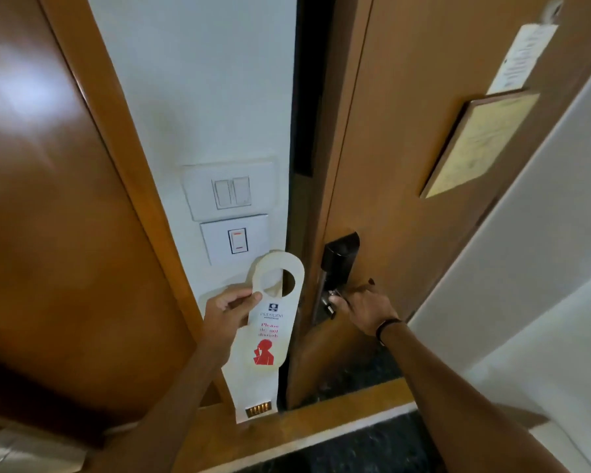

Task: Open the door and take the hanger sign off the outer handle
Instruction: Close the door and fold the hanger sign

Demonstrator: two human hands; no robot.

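Just left of the door (406, 148) edge, your left hand (224, 312) pinches the hanger sign (270, 322) — long axis near vertical, free of any handle — while your right hand (362, 308) wraps the inner handle (331, 302).

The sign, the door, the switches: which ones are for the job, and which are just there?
For the job: hanger sign in left hand; door; handle under right hand.

Just there: light switches; card switch; door notices; wall outlet.
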